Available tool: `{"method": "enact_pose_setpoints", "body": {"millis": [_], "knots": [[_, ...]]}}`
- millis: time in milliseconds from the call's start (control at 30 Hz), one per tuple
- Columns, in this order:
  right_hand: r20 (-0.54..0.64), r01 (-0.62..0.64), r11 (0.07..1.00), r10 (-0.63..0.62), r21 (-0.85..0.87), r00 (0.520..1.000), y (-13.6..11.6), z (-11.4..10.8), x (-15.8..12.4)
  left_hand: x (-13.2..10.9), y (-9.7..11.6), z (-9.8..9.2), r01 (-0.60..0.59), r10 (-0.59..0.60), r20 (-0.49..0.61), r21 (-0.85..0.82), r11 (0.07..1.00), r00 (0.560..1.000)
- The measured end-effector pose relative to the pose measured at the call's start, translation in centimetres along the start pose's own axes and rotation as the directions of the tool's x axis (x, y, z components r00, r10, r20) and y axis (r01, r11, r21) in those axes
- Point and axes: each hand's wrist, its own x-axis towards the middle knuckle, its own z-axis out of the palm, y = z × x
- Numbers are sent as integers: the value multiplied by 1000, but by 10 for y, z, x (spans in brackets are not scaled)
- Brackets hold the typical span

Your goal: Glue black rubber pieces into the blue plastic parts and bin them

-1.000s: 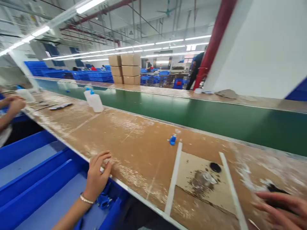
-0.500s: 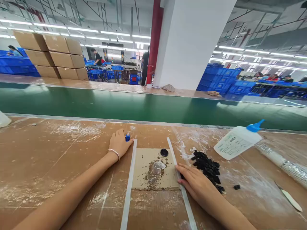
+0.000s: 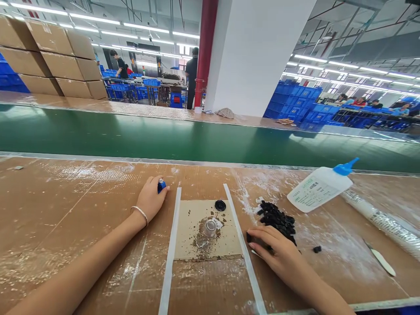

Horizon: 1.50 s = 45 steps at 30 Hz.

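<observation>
Bottle (image 3: 161,186) picked up, in left hand (image 3: 149,200) (blue-capped)

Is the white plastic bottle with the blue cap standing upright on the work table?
No, the white plastic bottle lies on its side, to the right of the pile of black pieces.

Glossy blue plastic cap (image 3: 161,186); rough matt cardboard worktop (image 3: 65,210); glossy green belt (image 3: 131,135).

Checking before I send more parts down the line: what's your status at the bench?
Left hand gripping small blue-capped bottle. Right hand at black piece beside black pile. White strip alongside that hand.
</observation>
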Motion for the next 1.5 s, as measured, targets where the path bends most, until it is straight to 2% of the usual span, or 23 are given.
{"method": "enact_pose_setpoints", "body": {"millis": [133, 233, 400, 600, 767, 867, 967, 1067, 1167, 1333, 1500], "knots": [[38, -25, 1000, 25, 4, 999, -4, 4, 7, -1, 2, -2, -7, -4, -86, -126, 992, 996], [56, -57, 997, 54, 47, 997, -7, 4, 12, -3, 4, -2, -3, -15, -98, -179, 984, 995], [42, -87, 992, 84, 89, 996, -9, 0, 12, -8, 9, -3, 108, -118, -7, -364, 925, 993], [199, -152, 978, 123, 140, 972, -4, -6, 27, -11, 15, -4, 101, -100, 24, -410, 906, 995], [176, -139, 987, 124, 81, 977, -2, 0, 37, -9, 8, 0, 112, -105, 42, -449, 886, 994], [150, -127, 990, 118, 53, 982, -5, 4, 32, -8, 9, -2, 180, -156, 93, -600, 779, 983], [136, -94, 995, 88, 42, 987, -7, 6, 24, -9, 17, -9, 281, -173, 222, -772, 570, 960], [128, -21, 1000, 21, -1, 991, -6, 6, 18, -12, 27, -16, 380, -75, 380, -852, 360, 922], [125, 60, 997, -53, -56, 991, -3, 7, 15, -18, 34, -20, 446, 18, 461, -866, 226, 887], [141, 177, 977, -159, -121, 977, 0, 7, 10, -24, 38, -21, 510, 82, 522, -850, 132, 849], [169, 192, 970, -167, -147, 971, -6, -9, 11, -25, 42, -21, 530, 96, 544, -837, 136, 834]]}}
